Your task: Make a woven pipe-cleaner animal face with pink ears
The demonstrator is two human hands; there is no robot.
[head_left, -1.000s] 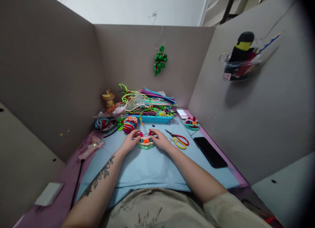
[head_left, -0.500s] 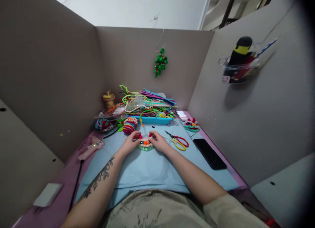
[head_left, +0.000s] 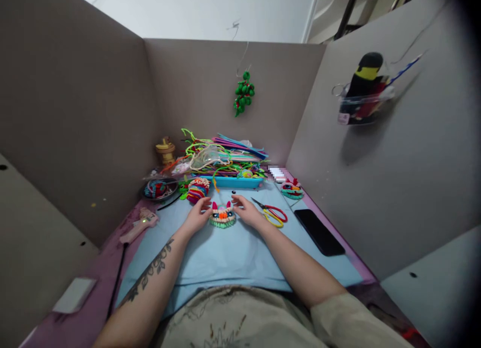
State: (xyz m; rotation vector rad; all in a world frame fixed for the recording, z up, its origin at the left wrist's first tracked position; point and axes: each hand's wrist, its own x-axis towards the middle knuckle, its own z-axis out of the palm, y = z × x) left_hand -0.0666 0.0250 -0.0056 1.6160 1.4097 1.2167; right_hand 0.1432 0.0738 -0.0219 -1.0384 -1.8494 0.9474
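Observation:
A small fuzzy face-shaped craft piece (head_left: 222, 217) lies on the light blue cloth (head_left: 225, 260). It has two pink ears, an orange nose, cream rows and a mint green lower edge. My left hand (head_left: 198, 216) is at its left side, fingers apart and curved toward it. On its right, my right hand (head_left: 248, 211) has its fingers spread, with nothing held in them. A rolled multicoloured striped piece (head_left: 198, 190) sits just beyond my left hand. Scissors with red and yellow handles (head_left: 271, 212) lie open to the right of my right hand.
Behind is a blue tray (head_left: 240, 182) heaped with colourful fuzzy stems. A black phone (head_left: 319, 232) and a second face piece (head_left: 292, 190) lie right. At left are a bowl (head_left: 160, 190), a pink glue gun (head_left: 139, 226) and a white box (head_left: 74, 295). Grey panels surround the table.
Both hands have let go of the craft piece's ears and moved apart, one to each side. The piece remains on the cloth with both ears showing.

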